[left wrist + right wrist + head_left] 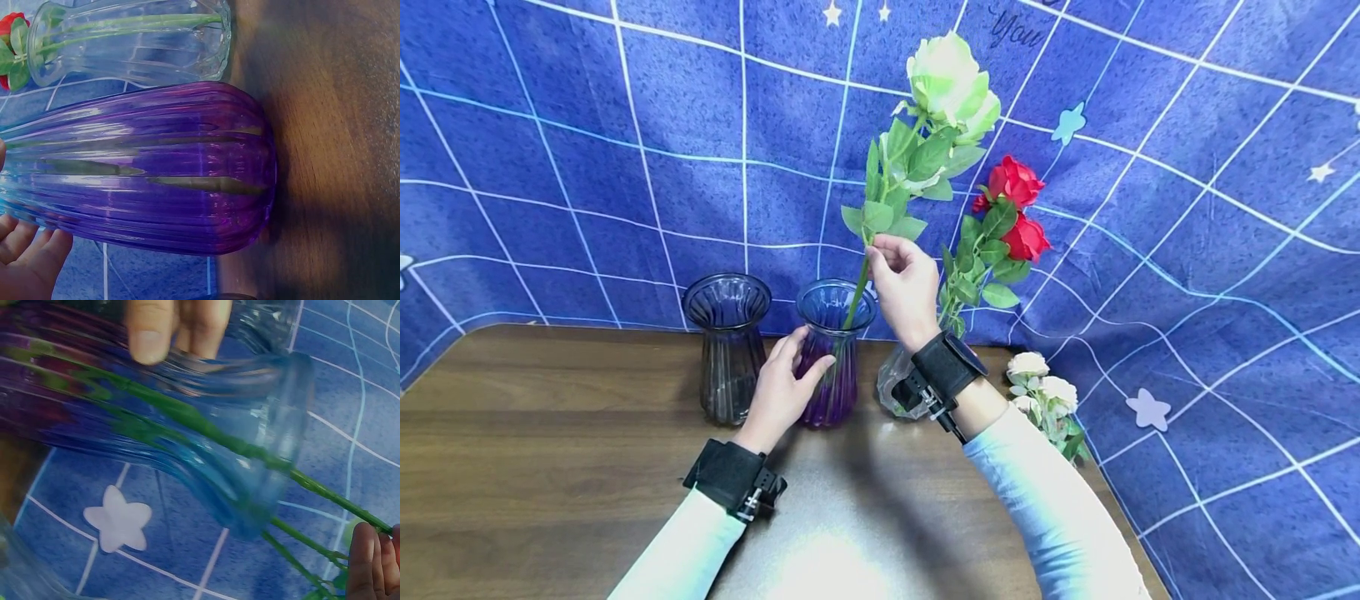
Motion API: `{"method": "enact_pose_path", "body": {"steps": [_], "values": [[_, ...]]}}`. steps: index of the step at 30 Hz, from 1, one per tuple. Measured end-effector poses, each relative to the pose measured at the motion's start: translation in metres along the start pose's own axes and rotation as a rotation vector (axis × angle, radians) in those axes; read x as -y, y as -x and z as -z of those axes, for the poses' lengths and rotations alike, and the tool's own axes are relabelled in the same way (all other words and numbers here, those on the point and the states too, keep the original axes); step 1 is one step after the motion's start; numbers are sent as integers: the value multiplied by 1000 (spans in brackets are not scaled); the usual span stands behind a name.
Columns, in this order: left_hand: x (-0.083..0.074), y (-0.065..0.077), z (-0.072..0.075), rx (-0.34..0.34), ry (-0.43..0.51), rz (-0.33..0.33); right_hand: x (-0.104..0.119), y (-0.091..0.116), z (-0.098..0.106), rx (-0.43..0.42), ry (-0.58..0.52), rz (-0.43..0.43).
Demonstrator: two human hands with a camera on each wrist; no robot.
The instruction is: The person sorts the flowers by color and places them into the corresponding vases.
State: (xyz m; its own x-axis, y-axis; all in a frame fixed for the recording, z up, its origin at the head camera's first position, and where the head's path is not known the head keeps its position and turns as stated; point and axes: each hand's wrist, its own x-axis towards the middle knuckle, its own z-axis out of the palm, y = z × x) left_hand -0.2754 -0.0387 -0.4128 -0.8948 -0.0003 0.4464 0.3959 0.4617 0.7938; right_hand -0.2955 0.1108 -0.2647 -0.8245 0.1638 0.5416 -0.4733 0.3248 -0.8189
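My right hand [904,287] pinches the green stem of a tall white-green artificial flower [951,79]. The stem leans right, and its lower part runs down inside a blue-and-purple glass vase [833,392]. Green stems [206,431] show through the vase wall in the right wrist view. Around the vase's upper body, my left hand [781,387] holds it with thumb and fingers on opposite sides. In the left wrist view, the stem ends [209,184] appear within the purple lower half, and the vase stands upright on the wooden table [325,150].
A dark grey glass vase [730,367] stands left of the purple one. To the right, a clear glass vase [144,37] holds red roses [1022,208]. Small cream flowers [1045,387] lie at the table's right edge. A blue gridded cloth [685,108] hangs behind.
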Motion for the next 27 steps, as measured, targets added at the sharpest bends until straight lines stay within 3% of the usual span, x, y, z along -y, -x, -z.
{"method": "enact_pose_path", "body": {"steps": [16, 27], "values": [[1, 0, -1, -9, -7, -18, -25, 18, -6, 30, 87, -46], [2, 0, -2, -26, -7, -28, -30, 20, -3, 83, 207, -17]]}}
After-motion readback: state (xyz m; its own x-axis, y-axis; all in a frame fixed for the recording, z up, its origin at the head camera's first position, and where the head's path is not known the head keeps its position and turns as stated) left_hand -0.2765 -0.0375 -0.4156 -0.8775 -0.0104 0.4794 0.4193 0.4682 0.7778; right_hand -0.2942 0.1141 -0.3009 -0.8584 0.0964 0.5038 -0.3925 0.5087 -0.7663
